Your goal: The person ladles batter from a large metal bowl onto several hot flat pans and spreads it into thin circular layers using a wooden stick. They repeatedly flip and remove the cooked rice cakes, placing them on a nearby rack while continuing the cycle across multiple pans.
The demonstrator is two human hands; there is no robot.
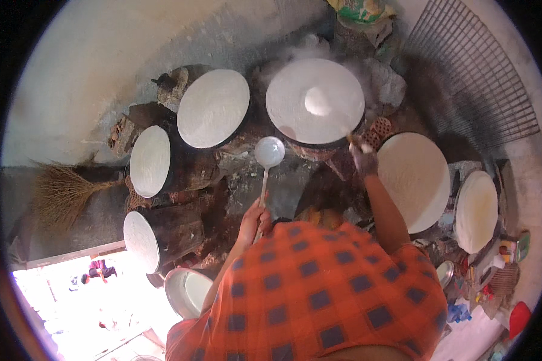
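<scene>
My left hand (255, 219) is closed around the handle of a metal ladle (269, 152), its round bowl level near the front of a large steaming round griddle (293, 108). A bright white patch (318, 101) lies at the middle of that pale surface. At the griddle's right front edge is my right hand (364, 158), with its fingers bent around a small thing that reaches over the rim; blur hides what it is. Just right of this hand lies a wide pale round surface (413, 182), partly in shadow.
More round pale-topped pans stand left (213, 108), (150, 161), (141, 242). A metal basin (187, 293) is at lower left, a twig broom (72, 189) by the wall. At right are a stack of thin round sheets (476, 212) and a wire grid (478, 76). A person is outside.
</scene>
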